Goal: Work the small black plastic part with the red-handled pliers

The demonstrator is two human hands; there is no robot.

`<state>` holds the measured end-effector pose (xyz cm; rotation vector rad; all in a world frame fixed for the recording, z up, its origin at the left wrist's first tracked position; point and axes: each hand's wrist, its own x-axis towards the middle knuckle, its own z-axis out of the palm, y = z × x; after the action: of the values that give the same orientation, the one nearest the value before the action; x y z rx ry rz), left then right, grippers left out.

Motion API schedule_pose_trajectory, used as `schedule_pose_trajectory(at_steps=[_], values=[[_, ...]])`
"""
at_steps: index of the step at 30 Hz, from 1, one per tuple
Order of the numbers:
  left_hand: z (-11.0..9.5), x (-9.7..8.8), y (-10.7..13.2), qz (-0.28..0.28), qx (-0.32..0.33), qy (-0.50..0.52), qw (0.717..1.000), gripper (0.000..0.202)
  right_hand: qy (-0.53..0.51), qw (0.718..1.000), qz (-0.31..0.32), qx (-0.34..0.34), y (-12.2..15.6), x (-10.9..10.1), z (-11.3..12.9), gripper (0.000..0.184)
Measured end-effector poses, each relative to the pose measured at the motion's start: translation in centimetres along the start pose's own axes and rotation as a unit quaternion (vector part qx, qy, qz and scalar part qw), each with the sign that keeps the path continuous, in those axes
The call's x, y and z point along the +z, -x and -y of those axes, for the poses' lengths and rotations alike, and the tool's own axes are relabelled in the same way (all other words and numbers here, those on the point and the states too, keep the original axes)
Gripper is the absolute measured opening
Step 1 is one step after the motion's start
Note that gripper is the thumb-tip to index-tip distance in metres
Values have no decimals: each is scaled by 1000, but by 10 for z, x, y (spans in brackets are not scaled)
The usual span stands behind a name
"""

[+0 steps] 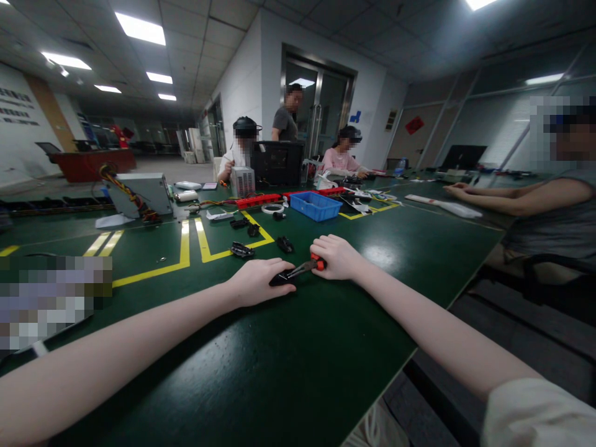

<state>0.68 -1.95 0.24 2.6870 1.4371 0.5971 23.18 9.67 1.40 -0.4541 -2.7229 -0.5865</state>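
Note:
Low over the green table, my left hand (261, 280) is closed around a small black plastic part (281, 278); most of that part lies under my fingers. My right hand (336, 256) grips the red handles of a pair of pliers (305, 267). The metal jaws point left and reach the black part; whether they are clamped on it I cannot tell. Just beyond my hands lie more black plastic pieces (242, 250), one of them a separate black piece (285, 244) nearer the pliers.
A blue bin (315, 206) stands farther back, beside a red power strip (259, 200). On the left is a metal power supply box (139, 194) with bundled wires. Yellow tape (151, 274) marks the green table (223, 385). Other people sit across and to the right.

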Motion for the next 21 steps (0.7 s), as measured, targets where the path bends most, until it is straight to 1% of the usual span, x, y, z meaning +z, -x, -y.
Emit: schedule_pose_trajectory(at_steps=[21], values=[[0,0,-1,6,2,10,1000,39,-7,1000,10,0,0,0,0,20]])
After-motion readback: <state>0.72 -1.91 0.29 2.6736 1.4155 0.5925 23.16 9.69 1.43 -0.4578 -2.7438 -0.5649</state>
